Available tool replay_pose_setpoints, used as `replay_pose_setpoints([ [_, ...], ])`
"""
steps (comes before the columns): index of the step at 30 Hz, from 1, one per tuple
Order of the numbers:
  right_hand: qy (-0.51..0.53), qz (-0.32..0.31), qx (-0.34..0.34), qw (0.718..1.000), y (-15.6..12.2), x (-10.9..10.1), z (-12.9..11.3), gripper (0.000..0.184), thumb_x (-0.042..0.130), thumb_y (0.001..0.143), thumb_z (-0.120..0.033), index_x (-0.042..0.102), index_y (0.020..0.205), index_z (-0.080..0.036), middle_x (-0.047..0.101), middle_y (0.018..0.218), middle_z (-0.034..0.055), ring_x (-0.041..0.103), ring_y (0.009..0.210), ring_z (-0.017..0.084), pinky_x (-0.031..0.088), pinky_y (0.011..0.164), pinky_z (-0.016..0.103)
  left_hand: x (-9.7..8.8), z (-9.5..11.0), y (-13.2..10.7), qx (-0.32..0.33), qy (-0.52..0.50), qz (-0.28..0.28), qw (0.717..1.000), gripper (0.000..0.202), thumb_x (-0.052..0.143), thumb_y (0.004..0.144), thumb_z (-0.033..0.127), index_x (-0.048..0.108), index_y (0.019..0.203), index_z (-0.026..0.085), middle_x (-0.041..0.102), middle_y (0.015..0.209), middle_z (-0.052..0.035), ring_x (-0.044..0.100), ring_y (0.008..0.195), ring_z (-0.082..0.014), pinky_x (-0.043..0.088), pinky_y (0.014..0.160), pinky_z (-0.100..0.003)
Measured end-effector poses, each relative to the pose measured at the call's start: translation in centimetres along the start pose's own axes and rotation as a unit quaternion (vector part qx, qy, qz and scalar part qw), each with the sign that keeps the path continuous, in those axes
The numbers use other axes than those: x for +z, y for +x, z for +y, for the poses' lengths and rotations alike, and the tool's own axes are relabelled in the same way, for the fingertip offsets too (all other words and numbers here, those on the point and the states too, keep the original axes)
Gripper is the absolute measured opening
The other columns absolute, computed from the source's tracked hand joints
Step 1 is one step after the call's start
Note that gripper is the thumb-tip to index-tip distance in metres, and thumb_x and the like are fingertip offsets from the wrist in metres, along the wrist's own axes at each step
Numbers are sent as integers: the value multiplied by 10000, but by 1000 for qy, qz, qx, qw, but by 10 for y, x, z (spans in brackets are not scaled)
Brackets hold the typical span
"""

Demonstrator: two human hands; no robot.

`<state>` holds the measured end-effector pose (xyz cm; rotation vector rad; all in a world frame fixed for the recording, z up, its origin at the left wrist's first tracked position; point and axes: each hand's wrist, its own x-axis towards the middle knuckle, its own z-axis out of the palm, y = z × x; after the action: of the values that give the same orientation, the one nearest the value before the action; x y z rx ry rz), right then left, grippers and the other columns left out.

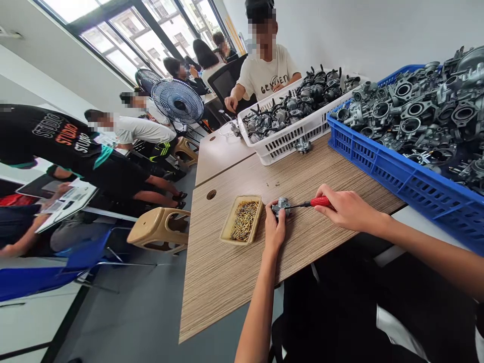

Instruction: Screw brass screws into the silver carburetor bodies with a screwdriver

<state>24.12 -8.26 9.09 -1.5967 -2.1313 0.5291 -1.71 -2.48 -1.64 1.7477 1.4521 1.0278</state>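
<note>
- Papers (68, 201) lie open at far left, held by someone else's hand (56, 189); behind them, a black T-shirt (49, 136) reads "STUDIO" several times in white and orange.
- Tan plastic stool (159, 232) stands just beside the counter (227, 292), and an electric fan (177, 101) stands farther off, among seated co-workers.
- Round hole (211, 194) pierces the counter's wood-grain top, beyond my work.
- Shallow tan tray (226, 219) sits on the counter, filled with small brass parts (245, 221).
- My left hand (274, 231) is closed around a small metal carburetor (280, 205), which sits just right of the tray, at the top of that hand.
- White plastic crate (280, 143) holds a heap of dark assembled carburetors (291, 113); a loose carburetor (302, 146) lies just in front of it, and a co-worker's hand (231, 103) is near its far corner. That co-worker's white T-shirt (264, 75) carries print I can only partly read.
- My right hand (350, 207) grips a red-handled screwdriver (320, 201), whose long axis runs leftward, so its shaft reaches the carburetor, held closer by my left hand.
- Blue plastic crate (378, 176) at far right is piled with bare carburetor bodies (416, 111), with no readable labels.
</note>
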Motion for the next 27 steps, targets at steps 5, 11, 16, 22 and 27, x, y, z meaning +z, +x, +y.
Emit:
replay_pose_setpoints([
  [5,4,8,4,1000,2,0,1,141,554,1072,-364,516,1144,-249,768,833,26,764,774,282,390,666,306,0,0,0,2,-2,1,1000,418,486,1072,532,534,1330,206,730,1171,-107,700,980,-223,530,928,-355],
  [11,6,33,-6,999,3,-2,6,139,566,1056,-362,524,1136,-256,783,871,31,761,774,277,401,677,308,1,0,-1,14,1,-6,1000,387,500,1067,486,530,1334,208,733,1188,-106,702,1003,-222,530,932,-349],
  [16,28,47,14,998,6,-1,11,144,558,1053,-366,524,1141,-257,797,926,38,763,784,273,426,687,316,1,-1,-1,10,10,-5,1000,366,505,1061,461,534,1326,211,740,1164,-97,702,961,-213,534,909,-345],
  [22,32,56,33,997,11,15,27,129,563,1053,-348,528,1141,-260,817,993,44,775,835,281,436,700,322,1,-1,-1,11,9,-8,1000,351,500,1059,439,533,1324,212,737,1183,-102,701,970,-213,533,906,-344],
  [27,18,53,47,997,14,29,41,145,561,1057,-356,534,1155,-253,820,1014,56,776,841,281,426,679,314,1,-1,-1,18,10,-10,1000,357,506,1056,454,535,1317,212,735,1191,-109,699,989,-221,531,928,-354],
])
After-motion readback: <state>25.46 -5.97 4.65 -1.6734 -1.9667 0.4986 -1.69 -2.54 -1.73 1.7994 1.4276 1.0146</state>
